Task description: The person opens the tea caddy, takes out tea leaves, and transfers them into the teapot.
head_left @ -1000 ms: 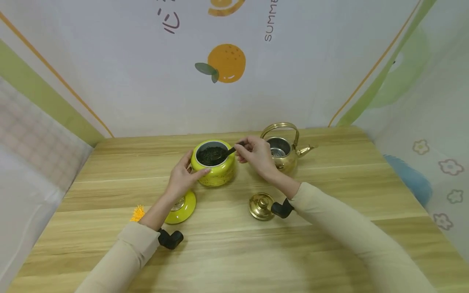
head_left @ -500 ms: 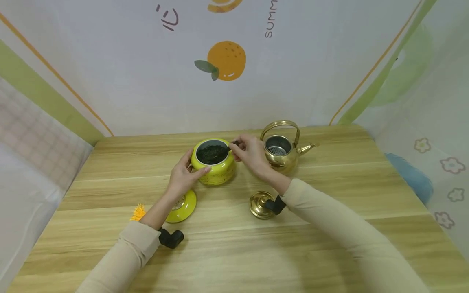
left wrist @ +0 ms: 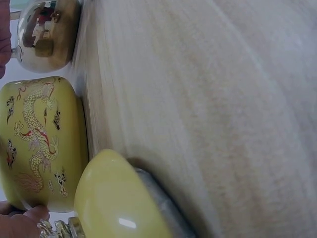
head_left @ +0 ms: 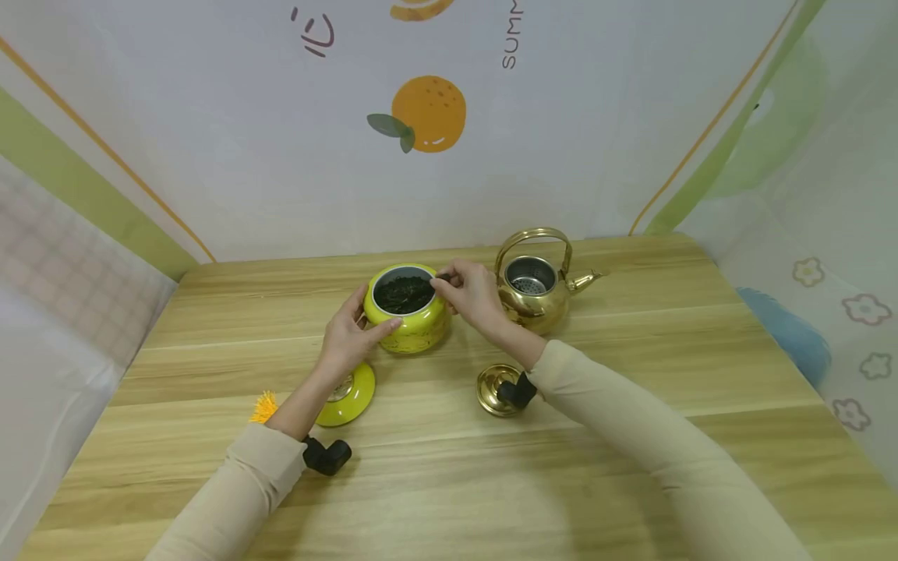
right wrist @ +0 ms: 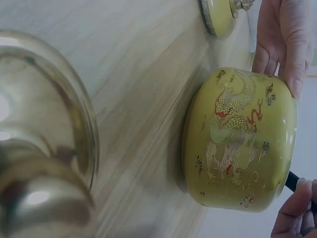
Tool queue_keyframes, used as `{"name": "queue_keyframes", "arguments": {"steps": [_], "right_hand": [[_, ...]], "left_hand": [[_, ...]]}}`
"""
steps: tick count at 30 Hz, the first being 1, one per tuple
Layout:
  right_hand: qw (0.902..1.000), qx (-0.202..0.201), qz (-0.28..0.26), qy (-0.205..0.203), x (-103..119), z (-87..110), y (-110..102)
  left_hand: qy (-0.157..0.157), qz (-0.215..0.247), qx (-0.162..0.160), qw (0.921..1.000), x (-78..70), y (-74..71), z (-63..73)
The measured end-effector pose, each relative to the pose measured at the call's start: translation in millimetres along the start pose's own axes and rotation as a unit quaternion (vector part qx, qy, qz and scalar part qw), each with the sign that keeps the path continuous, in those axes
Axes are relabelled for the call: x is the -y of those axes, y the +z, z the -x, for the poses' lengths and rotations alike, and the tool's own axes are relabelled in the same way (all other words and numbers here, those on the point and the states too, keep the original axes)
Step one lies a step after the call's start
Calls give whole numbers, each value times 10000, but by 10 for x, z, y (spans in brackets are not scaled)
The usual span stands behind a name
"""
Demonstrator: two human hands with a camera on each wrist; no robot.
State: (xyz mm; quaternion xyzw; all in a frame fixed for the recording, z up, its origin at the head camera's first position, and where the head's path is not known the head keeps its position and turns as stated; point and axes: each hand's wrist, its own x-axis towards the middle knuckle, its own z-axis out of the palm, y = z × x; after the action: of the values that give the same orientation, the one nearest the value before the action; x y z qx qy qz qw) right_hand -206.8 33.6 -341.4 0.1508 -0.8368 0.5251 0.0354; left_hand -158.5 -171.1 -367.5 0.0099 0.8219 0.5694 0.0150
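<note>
My left hand (head_left: 345, 339) grips the near left side of a round yellow jar (head_left: 419, 335), its thumb over the front shoulder. Dark, leafy tea (head_left: 403, 296) fills much of the jar. At the jar's right rim, my right hand (head_left: 479, 296) pinches a dark spoon (head_left: 442, 277); its lower end is hidden in the head view. In the right wrist view, the black spoon handle (right wrist: 293, 181) slants over the jar's rim. Gold dragons decorate the jar (left wrist: 44, 144), as the left wrist view shows. A lidless brass teapot (head_left: 536, 308) with a strainer stands close to the right hand.
The jar's yellow lid (head_left: 356, 397) lies beside the left forearm, partly covered by it, near an orange tassel (head_left: 265, 407). The brass teapot lid (head_left: 489, 386) rests below the right wrist. A fabric wall (head_left: 281, 187) stands behind the wooden table (head_left: 435, 483).
The right hand has moved left to the jar's rim, and the spoon has gone deeper into the tea, leaving little handle visible. The left hand keeps its hold on the jar.
</note>
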Motion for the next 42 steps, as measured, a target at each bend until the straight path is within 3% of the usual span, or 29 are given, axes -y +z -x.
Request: {"name": "queue_keyframes", "arguments": {"steps": [10,24,42], "right_hand": [[9993,33,-255,266,-18,-15,-9],[9996,45,134,241,-9,-7,63],[9933,-158,-982,587,-38,46,94]], "left_hand": [[28,-18,-17,10000,-11,-2,3],[12,37,-6,10000,7,5,-3],[4,-37,8,10000,9,-18,4]]}}
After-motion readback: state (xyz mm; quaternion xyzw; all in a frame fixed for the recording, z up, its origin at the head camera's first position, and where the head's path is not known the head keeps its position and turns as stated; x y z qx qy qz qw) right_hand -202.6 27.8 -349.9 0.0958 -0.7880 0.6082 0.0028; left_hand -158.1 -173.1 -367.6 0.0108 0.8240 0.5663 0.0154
